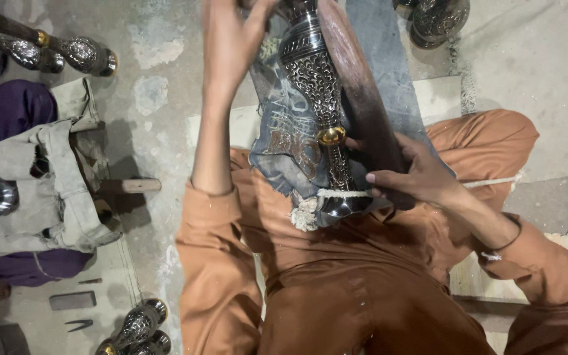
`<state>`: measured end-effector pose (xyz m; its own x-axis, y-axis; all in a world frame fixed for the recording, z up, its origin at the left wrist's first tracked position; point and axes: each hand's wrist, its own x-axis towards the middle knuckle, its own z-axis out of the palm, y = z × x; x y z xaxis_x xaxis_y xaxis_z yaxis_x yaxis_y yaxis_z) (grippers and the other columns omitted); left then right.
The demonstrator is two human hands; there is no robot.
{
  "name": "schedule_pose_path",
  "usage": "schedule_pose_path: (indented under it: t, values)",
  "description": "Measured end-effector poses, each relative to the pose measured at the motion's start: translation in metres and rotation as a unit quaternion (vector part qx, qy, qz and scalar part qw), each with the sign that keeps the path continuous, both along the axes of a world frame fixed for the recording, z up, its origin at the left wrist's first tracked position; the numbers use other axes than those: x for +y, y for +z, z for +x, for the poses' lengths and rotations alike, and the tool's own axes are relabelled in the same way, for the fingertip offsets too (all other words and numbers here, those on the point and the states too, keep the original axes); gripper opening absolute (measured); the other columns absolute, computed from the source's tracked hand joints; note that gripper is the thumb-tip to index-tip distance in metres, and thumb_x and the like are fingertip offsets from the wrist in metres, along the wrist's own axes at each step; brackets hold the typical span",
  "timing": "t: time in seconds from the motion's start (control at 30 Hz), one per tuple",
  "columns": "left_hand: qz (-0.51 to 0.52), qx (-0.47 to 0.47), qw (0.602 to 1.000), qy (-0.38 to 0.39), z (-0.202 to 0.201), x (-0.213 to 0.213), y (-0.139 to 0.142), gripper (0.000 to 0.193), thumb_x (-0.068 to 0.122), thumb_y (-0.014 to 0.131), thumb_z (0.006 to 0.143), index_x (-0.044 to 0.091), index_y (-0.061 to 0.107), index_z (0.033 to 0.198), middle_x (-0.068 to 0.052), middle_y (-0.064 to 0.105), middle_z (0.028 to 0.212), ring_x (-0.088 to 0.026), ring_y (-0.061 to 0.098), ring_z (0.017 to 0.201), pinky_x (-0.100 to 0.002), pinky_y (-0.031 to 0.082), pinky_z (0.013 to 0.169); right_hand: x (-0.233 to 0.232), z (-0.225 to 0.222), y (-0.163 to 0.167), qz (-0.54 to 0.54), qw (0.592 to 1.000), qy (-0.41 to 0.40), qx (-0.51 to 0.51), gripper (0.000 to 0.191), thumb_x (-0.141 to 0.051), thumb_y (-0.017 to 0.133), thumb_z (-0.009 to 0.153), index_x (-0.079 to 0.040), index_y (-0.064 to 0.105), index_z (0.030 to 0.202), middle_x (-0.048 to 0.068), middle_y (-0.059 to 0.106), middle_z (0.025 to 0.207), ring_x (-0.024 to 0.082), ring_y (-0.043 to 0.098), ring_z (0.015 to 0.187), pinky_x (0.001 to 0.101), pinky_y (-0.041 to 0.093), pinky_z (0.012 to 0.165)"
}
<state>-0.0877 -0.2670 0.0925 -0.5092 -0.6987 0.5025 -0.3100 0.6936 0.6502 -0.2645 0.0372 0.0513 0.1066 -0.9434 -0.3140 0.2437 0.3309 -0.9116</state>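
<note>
An engraved silver metal stem with a brass ring lies along my lap on a worn blue denim cloth. My left hand reaches up to the stem's upper end, fingers closed near it at the frame's top edge; its exact grip is hidden. My right hand wraps around a long brown wooden bar that rests against the stem's right side. A white cord loops round the stem's lower end.
More engraved metal pieces lie on the concrete floor at top left, top right and bottom left. Another seated person in purple with a grey apron is at left. A small grey block lies near them.
</note>
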Motion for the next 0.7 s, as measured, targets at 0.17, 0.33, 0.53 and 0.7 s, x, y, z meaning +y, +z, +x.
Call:
schedule_pose_path:
  t: [0.17,0.33,0.53,0.7]
  values:
    - [0.272,0.149,0.944,-0.114,0.042,0.078,0.005,0.052,0.022,0.078,0.096,0.007,0.053,0.139,-0.004,0.074,0.099,-0.013,0.074,0.082,-0.028,0.061,0.068,0.008,-0.02,0.003,-0.002,0.996,0.02,0.09,0.067,-0.005,0.069,0.085,-0.006,0.045,0.147,0.011,0.073,0.12,0.012,0.077,0.082,0.0277,0.065,0.071]
    - [0.438,0.157,0.851,-0.245,0.049,0.16,-0.02,0.05,0.001,0.072,0.102,0.008,0.05,0.147,-0.007,0.073,0.112,-0.017,0.074,0.106,-0.032,0.064,0.097,0.031,-0.048,0.005,-0.112,0.976,-0.013,0.189,0.052,-0.005,0.075,0.088,0.001,0.054,0.135,0.015,0.077,0.112,0.016,0.074,0.068,0.0249,0.058,0.05]
    - [0.336,0.034,0.912,-0.234,0.048,0.182,-0.039,0.061,0.0,0.077,0.096,0.013,0.05,0.15,-0.007,0.076,0.105,-0.016,0.075,0.098,-0.03,0.064,0.086,0.044,-0.066,0.014,-0.103,0.918,0.01,0.383,0.06,-0.007,0.077,0.079,-0.001,0.053,0.134,0.013,0.073,0.107,0.022,0.075,0.093,0.0348,0.063,0.077]
    - [0.295,-0.008,0.933,-0.206,0.052,0.187,-0.044,0.056,0.001,0.073,0.097,0.01,0.052,0.147,-0.008,0.078,0.106,-0.015,0.079,0.093,-0.028,0.065,0.079,0.049,-0.075,0.024,-0.061,0.91,0.015,0.41,0.07,-0.012,0.076,0.078,-0.005,0.051,0.143,0.013,0.073,0.112,0.026,0.075,0.098,0.038,0.061,0.079]
